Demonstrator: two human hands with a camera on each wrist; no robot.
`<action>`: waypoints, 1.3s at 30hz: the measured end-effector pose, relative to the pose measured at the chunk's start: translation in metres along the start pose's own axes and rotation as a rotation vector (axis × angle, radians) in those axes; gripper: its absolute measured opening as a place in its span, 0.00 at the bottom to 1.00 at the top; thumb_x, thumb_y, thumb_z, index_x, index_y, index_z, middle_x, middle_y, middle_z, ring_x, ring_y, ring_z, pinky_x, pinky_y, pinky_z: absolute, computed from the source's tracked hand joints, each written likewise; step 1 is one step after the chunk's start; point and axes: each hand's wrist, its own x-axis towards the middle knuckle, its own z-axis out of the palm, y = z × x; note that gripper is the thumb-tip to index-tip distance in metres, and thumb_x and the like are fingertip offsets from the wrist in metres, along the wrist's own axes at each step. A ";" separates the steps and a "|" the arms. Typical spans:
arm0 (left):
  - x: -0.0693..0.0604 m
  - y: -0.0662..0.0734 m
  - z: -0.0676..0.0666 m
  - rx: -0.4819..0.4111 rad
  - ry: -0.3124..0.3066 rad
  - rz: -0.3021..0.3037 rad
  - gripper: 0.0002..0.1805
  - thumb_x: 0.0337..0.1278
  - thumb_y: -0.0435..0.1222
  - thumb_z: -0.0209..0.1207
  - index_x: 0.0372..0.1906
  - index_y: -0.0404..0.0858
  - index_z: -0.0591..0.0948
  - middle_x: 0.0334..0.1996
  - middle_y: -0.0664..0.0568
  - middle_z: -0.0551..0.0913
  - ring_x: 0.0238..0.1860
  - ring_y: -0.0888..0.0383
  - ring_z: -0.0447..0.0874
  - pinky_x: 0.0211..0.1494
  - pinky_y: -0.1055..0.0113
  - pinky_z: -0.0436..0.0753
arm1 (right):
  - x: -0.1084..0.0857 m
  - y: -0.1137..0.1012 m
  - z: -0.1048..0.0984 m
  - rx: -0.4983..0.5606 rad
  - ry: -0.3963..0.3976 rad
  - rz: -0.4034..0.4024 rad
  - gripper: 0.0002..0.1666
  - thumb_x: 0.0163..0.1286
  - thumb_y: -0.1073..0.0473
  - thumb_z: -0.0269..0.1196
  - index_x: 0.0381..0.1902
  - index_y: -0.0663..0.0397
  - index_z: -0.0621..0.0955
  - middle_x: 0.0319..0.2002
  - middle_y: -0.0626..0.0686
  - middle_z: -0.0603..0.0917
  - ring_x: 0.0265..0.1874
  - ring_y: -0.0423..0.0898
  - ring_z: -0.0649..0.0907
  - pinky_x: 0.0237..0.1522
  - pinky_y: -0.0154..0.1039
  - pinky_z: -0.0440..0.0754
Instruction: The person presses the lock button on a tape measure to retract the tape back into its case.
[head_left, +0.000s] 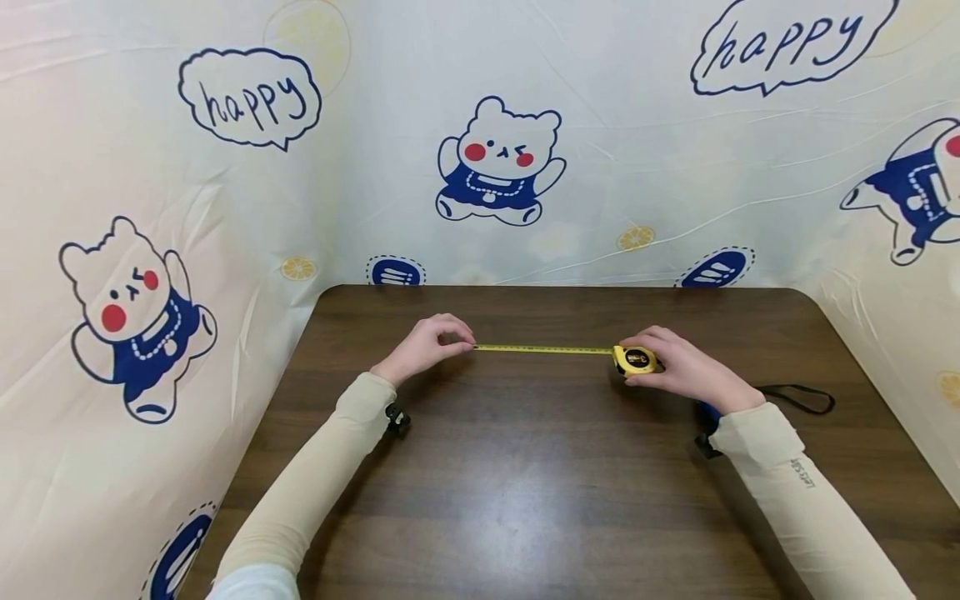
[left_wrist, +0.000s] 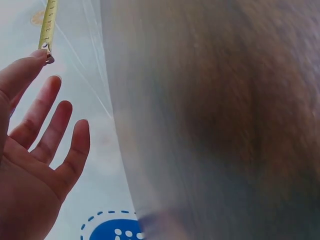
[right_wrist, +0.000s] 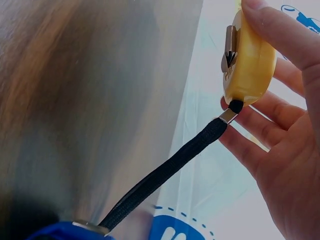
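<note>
A yellow tape measure [head_left: 637, 360] with a black label is held over the dark table by my right hand [head_left: 681, 369], thumb on one side and fingers on the other. From its case the yellow blade [head_left: 543, 349] runs straight to the left. At the blade's end my left hand [head_left: 422, 348] pinches the tip. The left wrist view shows the metal hook [left_wrist: 49, 56] by the thumb, with the other fingers spread apart. A black wrist strap [right_wrist: 165, 165] hangs from the yellow case [right_wrist: 255, 65] in the right wrist view.
Under both arms lies a brown wooden table [head_left: 510, 467] with rounded far corners. A pale printed curtain [head_left: 600, 167] encloses its back and sides. A black cord loop [head_left: 806, 400] shows beyond my right wrist.
</note>
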 end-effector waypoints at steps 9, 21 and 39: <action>0.005 0.008 0.007 0.000 -0.009 0.006 0.04 0.66 0.38 0.70 0.42 0.46 0.91 0.48 0.54 0.87 0.53 0.54 0.80 0.52 0.51 0.81 | 0.005 -0.006 0.003 -0.002 0.008 -0.022 0.34 0.63 0.50 0.78 0.63 0.58 0.82 0.54 0.57 0.82 0.54 0.54 0.81 0.57 0.57 0.80; 0.011 0.016 0.017 0.001 -0.027 0.016 0.04 0.67 0.37 0.69 0.42 0.44 0.91 0.49 0.53 0.86 0.56 0.54 0.79 0.56 0.54 0.82 | 0.014 -0.013 0.007 0.019 -0.007 -0.026 0.35 0.63 0.50 0.78 0.64 0.57 0.81 0.54 0.57 0.82 0.54 0.54 0.80 0.58 0.57 0.80; 0.017 0.022 0.031 -0.029 -0.040 0.020 0.04 0.66 0.36 0.70 0.43 0.44 0.91 0.49 0.52 0.87 0.55 0.53 0.80 0.56 0.52 0.82 | 0.026 -0.026 0.020 0.022 -0.023 -0.024 0.36 0.64 0.46 0.77 0.65 0.55 0.81 0.55 0.56 0.81 0.55 0.53 0.80 0.59 0.55 0.81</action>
